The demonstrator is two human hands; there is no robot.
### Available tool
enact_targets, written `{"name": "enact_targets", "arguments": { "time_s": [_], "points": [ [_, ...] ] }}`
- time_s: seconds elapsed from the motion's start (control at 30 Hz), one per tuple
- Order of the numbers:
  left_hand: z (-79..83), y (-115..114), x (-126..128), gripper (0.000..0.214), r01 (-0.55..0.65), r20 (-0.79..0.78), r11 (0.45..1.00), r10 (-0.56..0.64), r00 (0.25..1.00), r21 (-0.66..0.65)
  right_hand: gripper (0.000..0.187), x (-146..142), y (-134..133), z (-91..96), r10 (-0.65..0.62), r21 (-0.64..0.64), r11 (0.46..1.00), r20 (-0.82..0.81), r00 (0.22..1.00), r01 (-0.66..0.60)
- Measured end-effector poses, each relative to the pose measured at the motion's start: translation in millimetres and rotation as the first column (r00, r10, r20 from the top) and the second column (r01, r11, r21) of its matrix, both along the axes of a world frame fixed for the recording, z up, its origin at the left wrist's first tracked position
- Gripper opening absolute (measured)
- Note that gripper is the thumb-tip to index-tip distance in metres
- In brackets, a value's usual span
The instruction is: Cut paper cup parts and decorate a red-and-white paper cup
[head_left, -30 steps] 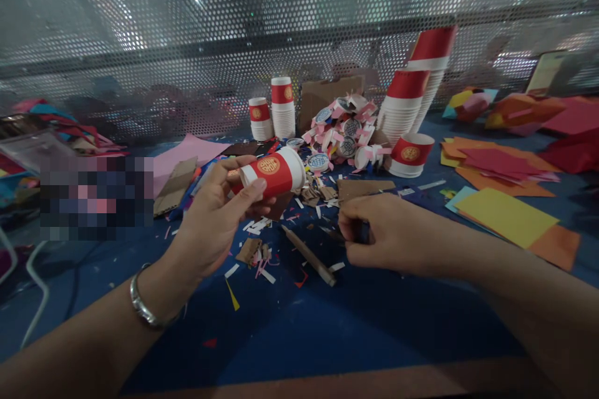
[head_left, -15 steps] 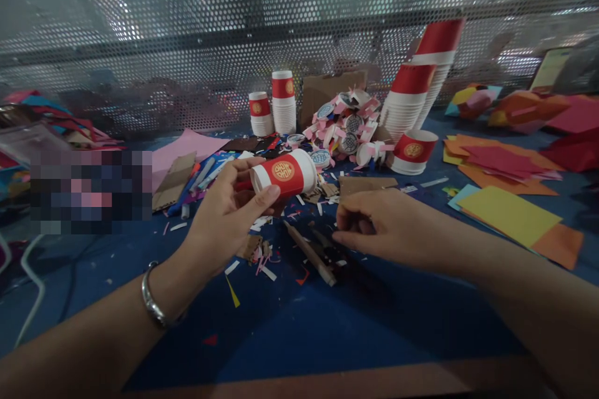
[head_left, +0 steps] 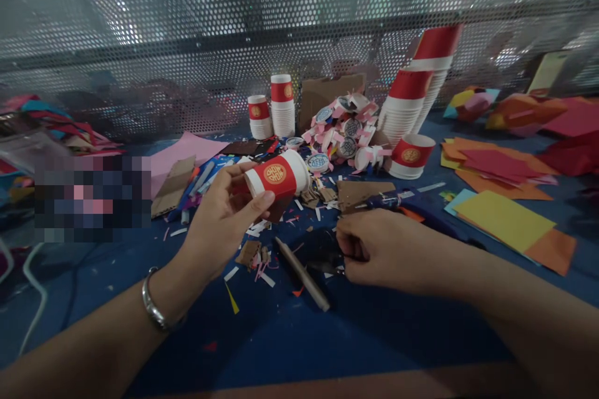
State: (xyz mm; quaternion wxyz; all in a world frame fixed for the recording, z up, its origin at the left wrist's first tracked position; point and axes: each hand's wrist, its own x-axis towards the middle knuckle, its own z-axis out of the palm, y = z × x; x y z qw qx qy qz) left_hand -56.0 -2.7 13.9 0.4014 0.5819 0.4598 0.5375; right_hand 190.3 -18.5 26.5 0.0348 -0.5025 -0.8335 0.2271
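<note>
My left hand [head_left: 222, 218], with a bangle at the wrist, is closed round a red and white paper cup [head_left: 279, 178] bearing a gold emblem. The cup lies on its side above the table, its base toward the right. My right hand [head_left: 379, 246] is curled closed just over the tabletop; whatever its fingers hold, if anything, is hidden. Beside those fingertips lies a dark tool [head_left: 325, 265], its kind unclear. A pale, slim stick [head_left: 303, 275] rests between the hands. Behind my right hand, a blue tool [head_left: 433, 221] with a narrow tip is partly covered.
Stacked paper cups [head_left: 407, 103] lean at the back right, near a single upright cup [head_left: 412, 156]. A heap of round paper pieces [head_left: 346, 131] sits mid-table. Coloured paper sheets [head_left: 505, 215] lie right; pink paper [head_left: 187, 153] and cardboard [head_left: 174, 187] left. Scraps litter the blue table [head_left: 262, 343].
My right hand has lowered slightly and its fingers have curled tighter, uncovering the blue tool behind it. The cup in my left hand has shifted a little left. The stick's angle has changed slightly.
</note>
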Motion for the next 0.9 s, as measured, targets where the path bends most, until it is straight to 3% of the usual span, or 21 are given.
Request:
{"name": "enact_targets", "arguments": {
  "time_s": [0.2,0.4,0.53,0.73,0.83,0.9],
  "points": [
    [-0.4,2.9,-2.1,0.053,-0.015,0.067,1.0,0.013,0.998,0.026,0.01,3.0,4.5,4.1,-0.058,-0.011,0.998,-0.185,0.981,0.057],
    [-5.3,4.7,-3.6,0.051,0.024,0.055,1.0,-0.025,0.998,0.01,0.012,4.9,7.2,3.8,-0.126,-0.082,0.992,-0.405,0.906,0.101],
    [-8.6,-0.2,0.6,0.046,0.049,0.049,0.996,-0.045,0.998,-0.078,0.012,4.8,8.9,2.6,-0.193,-0.184,0.978,-0.601,0.775,0.101],
    [-9.4,-4.8,6.5,0.042,0.087,-0.009,0.989,-0.089,0.996,-0.116,0.018,-1.4,11.1,-3.1,-0.408,-0.455,0.89,-0.785,0.467,0.013],
    [-8.7,-6.1,7.9,0.054,0.099,0.019,0.984,-0.097,0.995,-0.149,0.02,-5.0,10.3,-6.1,-0.456,-0.499,0.866,-0.805,0.38,-0.017],
    [-7.6,-7.5,9.3,0.058,0.112,0.042,0.978,-0.106,0.993,-0.175,0.02,-7.8,8.8,-7.3,-0.486,-0.529,0.848,-0.794,0.366,-0.021]
  ]
}}
